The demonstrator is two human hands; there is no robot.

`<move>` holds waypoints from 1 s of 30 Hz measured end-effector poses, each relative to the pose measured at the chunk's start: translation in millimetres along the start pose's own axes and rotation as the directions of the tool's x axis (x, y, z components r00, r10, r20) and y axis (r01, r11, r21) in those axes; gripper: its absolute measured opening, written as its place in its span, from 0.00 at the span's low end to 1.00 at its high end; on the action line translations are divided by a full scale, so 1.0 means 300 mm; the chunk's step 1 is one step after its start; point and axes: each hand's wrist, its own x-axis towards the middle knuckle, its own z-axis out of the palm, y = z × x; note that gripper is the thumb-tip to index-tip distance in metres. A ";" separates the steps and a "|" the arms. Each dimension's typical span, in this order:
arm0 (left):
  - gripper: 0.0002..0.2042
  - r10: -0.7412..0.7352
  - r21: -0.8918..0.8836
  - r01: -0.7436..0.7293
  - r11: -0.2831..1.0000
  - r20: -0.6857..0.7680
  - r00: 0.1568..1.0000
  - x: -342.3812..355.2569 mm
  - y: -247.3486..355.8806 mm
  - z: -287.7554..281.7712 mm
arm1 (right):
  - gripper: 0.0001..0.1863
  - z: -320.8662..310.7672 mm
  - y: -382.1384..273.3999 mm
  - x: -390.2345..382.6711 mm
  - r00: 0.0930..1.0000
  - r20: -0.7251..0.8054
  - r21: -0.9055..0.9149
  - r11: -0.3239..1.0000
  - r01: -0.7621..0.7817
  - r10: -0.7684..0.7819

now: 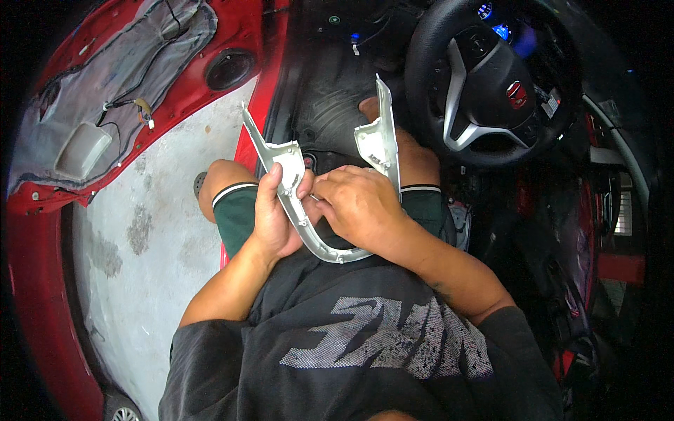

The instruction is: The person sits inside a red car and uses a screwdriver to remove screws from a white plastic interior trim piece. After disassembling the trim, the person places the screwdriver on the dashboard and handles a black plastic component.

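Observation:
A silver-grey U-shaped plastic trim piece (306, 228) lies across my lap, its hollow back with small bosses facing up. Its curved end is toward my body, and its two arms point away. My left hand (275, 217) grips the left arm of the trim, thumb on top and fingers underneath. Just inside the U, the fingers of my right hand (354, 203) are pinched together close to my left fingertips. A tiny light-coloured bit shows at the pinch, too small to name. The right hand and wrist partly cover the trim's right arm.
The steering wheel (484, 77) stands at the far right, above a dark floor mat (330, 91). On the left, the red car door (239, 42) is open with its lining, speaker (230, 69) and a loose wire connector (149, 123) exposed. Grey concrete floor (140, 224) lies outside the sill.

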 end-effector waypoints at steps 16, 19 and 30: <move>0.34 -0.048 -0.043 0.046 0.998 -0.038 0.998 0.008 -0.008 -0.036 | 0.09 0.011 0.004 -0.011 0.999 -0.039 0.095 0.995 0.002 0.002; 0.34 -0.030 -0.019 0.029 0.999 -0.034 0.999 0.015 -0.010 -0.002 | 0.09 -0.005 0.005 -0.008 0.999 -0.030 0.147 0.989 -0.006 0.010; 0.34 -0.106 0.005 0.106 0.994 -0.041 0.994 0.004 0.017 0.059 | 0.04 -0.101 0.078 -0.064 0.949 0.013 0.988 0.140 -0.060 0.316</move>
